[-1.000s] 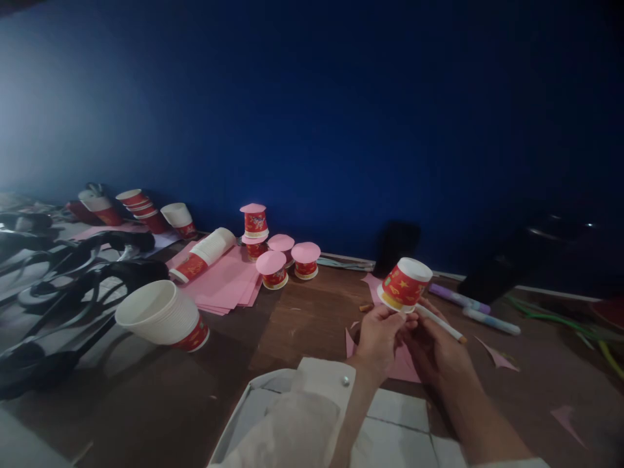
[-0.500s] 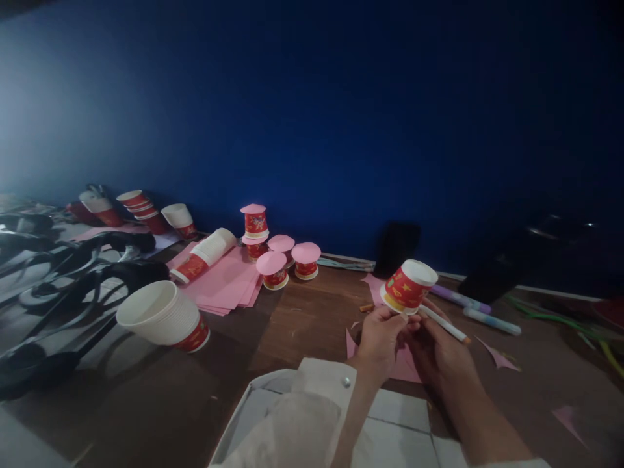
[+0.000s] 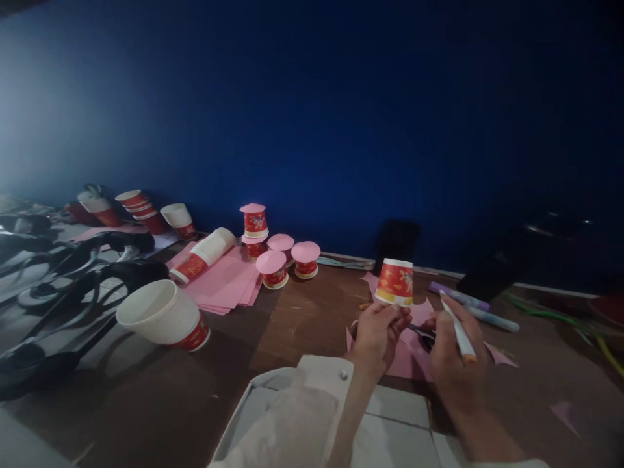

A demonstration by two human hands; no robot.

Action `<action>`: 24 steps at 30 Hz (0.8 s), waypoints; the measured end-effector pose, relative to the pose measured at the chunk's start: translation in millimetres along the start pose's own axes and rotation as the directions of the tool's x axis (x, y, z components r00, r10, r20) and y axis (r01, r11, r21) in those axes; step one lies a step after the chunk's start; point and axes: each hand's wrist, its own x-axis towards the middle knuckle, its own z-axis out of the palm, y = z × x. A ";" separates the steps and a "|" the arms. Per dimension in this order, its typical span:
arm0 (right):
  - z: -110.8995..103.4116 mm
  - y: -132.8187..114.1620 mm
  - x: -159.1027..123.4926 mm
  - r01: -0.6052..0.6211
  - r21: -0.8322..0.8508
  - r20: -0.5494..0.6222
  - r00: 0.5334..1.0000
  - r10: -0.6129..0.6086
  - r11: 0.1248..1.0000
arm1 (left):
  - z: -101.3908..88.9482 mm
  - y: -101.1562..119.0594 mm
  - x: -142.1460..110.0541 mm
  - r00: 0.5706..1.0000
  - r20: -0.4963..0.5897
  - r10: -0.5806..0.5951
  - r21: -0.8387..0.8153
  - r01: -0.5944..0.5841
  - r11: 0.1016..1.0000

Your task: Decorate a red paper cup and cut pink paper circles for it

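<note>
My left hand [image 3: 377, 335] is closed, its fingertips gripping a small red paper cup [image 3: 394, 282] at its lower rim; the cup is upside down, pale base up. Between the fingers of my right hand [image 3: 455, 354] sits a white marker [image 3: 458, 328] with an orange end, pointing up and left, apart from the cup. Pink paper [image 3: 409, 361] with cut edges lies beneath both hands. A dark object, partly hidden by my right hand, rests on it. Several upturned red cups with pink paper discs [image 3: 272, 262] stand further back to the left, one stacked on another.
A stack of white paper cups [image 3: 160, 315] leans at left. Behind it, another cup stack [image 3: 207, 253] lies on pink sheets [image 3: 234, 279]. Headphones [image 3: 107, 273] crowd the left side. Purple marker [image 3: 458, 296] and pink scraps [image 3: 565, 416] lie at right; a white box [image 3: 394, 416] sits in front.
My right hand has drawn away from the cup to the right, turning the marker upward. My left hand has tipped the cup more upright and shifted it slightly left.
</note>
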 end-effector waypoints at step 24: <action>-1.3 6.5 0.2 0.719 -0.239 0.123 0.689 -0.714 0.652 | -3.5 0.3 3.5 1.000 0.011 0.012 0.014 -0.012 1.000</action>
